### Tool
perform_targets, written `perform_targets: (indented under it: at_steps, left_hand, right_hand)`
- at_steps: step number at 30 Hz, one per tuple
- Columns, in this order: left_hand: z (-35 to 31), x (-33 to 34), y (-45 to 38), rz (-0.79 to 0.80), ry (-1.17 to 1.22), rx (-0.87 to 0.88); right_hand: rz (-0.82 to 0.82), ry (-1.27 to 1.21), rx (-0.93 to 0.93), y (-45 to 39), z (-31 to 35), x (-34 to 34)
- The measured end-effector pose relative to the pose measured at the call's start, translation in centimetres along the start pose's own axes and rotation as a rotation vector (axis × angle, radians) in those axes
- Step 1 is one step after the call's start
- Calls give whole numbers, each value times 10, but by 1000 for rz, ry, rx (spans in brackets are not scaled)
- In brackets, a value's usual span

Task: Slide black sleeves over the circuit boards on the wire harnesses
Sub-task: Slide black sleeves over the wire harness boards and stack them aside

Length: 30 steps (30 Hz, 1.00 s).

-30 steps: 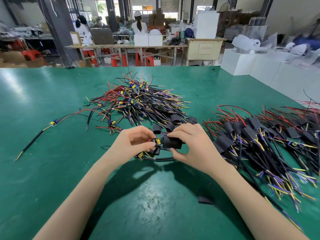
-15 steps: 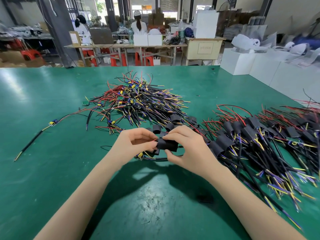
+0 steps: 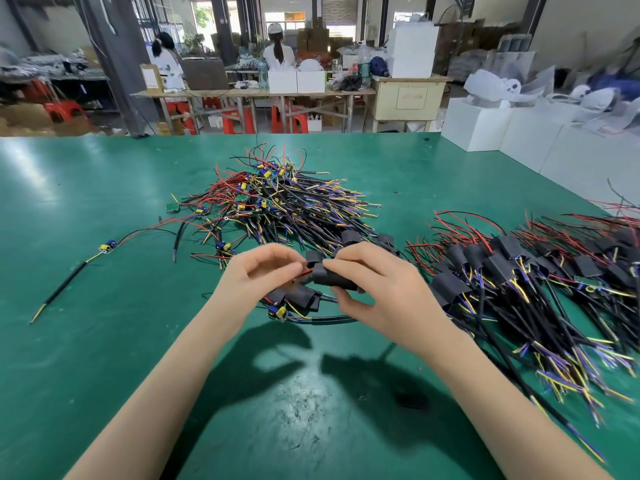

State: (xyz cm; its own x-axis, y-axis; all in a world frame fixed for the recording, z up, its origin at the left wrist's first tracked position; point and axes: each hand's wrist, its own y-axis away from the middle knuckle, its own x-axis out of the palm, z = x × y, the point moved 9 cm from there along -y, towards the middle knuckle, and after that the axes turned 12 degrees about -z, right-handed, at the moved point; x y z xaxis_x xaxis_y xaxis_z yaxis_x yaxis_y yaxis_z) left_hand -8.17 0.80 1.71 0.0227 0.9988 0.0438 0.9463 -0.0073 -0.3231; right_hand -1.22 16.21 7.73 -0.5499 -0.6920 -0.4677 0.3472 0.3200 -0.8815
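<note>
- Because the black sleeve (image 3: 334, 278) is a short tube of thin, soft material, I judge it light and easily squashed flat, so it wants a hold on its two sides that keeps the mouth open, not a pinch across the opening.
- Nearest the viewer from that sleeve, a flat dark scrap (image 3: 412, 400) lies alone on the green desk (image 3: 104, 341), well apart from both arms.
- The right hand (image 3: 377, 292) has its fingers (image 3: 349, 259) curled over the top of the sleeve with the thumb underneath, holding it just above the desk.
- The left hand (image 3: 258, 275), just beside the sleeve's left end, pinches thin red wires (image 3: 303, 274) that run into its mouth; whether the circuit board sits fully inside cannot be told.
- The wires look limp and thin, so a pull is best taken close to the sleeve and gently; the soldered joints are probably the fragile part.
- Just below and left of the sleeve, a bare board with yellow and blue parts (image 3: 280, 312) and several loose sleeves (image 3: 294, 296) lie touching the desk.
- Right of the sleeve spreads a pile of sleeved harnesses (image 3: 502, 271).
- Beyond the sleeve lies the tangle of unsleeved harnesses (image 3: 277, 209).
- Left of the sleeve, well apart, one harness (image 3: 107, 246) lies stretched out alone.
</note>
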Motion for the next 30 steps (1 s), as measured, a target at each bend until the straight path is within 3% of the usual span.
perform_targets:
  at_steps: [3,5,9,12,14,16,20,23,26,30]
  left_hand:
    - [-2,-18,-7,-114,156,-23]
    - [2,-29,-10,-176,136,-39]
    - [13,-40,-13,-236,74,-79]
    - [16,-41,-14,-237,51,-85]
    - [18,-39,-15,-228,10,-81]
    - [22,-39,-17,-241,-66,-84]
    - [30,-47,-34,-316,-261,-82]
    - [28,-54,-58,-330,-567,30]
    - [28,-55,-85,-273,-887,130]
    - [35,-37,-115,-1,-1346,318]
  right_hand:
    - [-123,32,-91,-7,5,-19]
    - [-163,81,-94,-11,-4,-31]
    - [-175,247,200,-8,-59,-62]
    - [25,533,554,17,-115,-81]
    - [227,680,667,36,-137,-86]
    - [305,664,731,46,-148,-87]
    - [134,601,683,34,-137,-84]
    - [74,502,579,21,-114,-62]
    - [227,422,466,23,-94,-24]
    - [452,338,340,35,-76,16]
